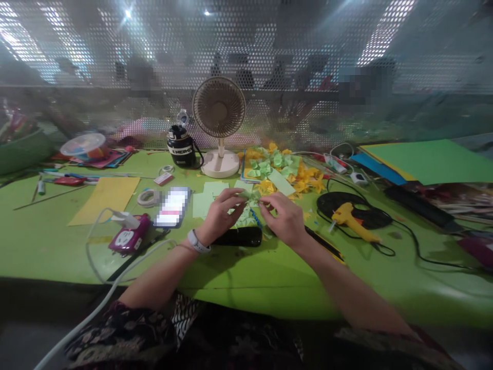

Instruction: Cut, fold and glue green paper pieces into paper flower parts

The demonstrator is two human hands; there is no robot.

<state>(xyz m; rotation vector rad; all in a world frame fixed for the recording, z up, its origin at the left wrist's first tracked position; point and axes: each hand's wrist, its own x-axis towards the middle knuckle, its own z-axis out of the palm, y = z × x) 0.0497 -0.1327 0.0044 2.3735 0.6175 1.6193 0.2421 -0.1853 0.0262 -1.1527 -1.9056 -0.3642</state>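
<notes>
My left hand [221, 213] and my right hand [283, 218] meet over the green table [57, 241], fingers pinched together on a small piece of light green paper [246, 205]. A watch is on my left wrist. A black oblong case [239, 236] lies just under my hands. Behind them lies a heap of folded yellow and light green paper flowers [285, 169]. Flat light green paper squares [206, 198] lie to the left of my left hand.
A small desk fan [219, 123] and a black bottle [180, 146] stand at the back. A yellow glue gun [352, 221] with black cable lies right. A phone [173, 205], tape roll [149, 197], purple power adapter [129, 236] and yellow sheet [106, 198] lie left. Coloured card sheets [427, 162] lie far right.
</notes>
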